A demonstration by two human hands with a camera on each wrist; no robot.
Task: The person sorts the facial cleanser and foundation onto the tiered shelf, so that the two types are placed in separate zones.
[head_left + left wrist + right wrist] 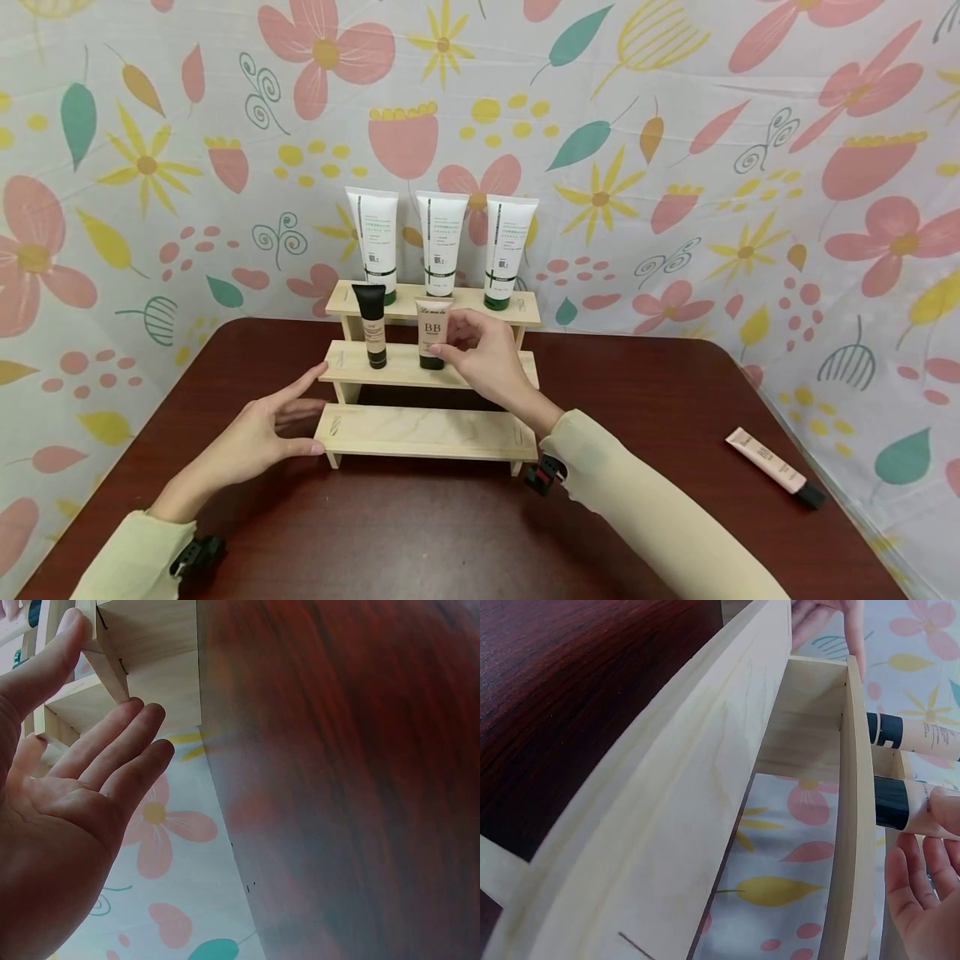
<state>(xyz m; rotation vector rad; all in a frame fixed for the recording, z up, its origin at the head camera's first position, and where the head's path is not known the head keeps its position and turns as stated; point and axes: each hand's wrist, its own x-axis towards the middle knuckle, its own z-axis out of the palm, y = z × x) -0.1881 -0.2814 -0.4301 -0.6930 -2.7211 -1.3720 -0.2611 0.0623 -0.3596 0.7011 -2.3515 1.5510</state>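
A three-step wooden display rack (427, 429) stands on the table. On its middle step, my right hand (491, 358) pinches a beige BB cream tube (432, 329) between thumb and fingers; the tube stands upright on its black cap. To the left on that step is another cream tube (373, 329) with a black top and cap. My left hand (251, 437) touches the rack's left side with its fingers stretched out, fingertips (133, 705) at the wood in the left wrist view. Three white tubes (442, 242) with green caps stand on the top step.
Another beige BB cream tube (772, 462) with a black cap lies on the dark wooden table (637, 467) at the right. Behind the table hangs a flower-patterned cloth (637, 167). The rack's lowest step (667, 787) runs in front of the right wrist camera.
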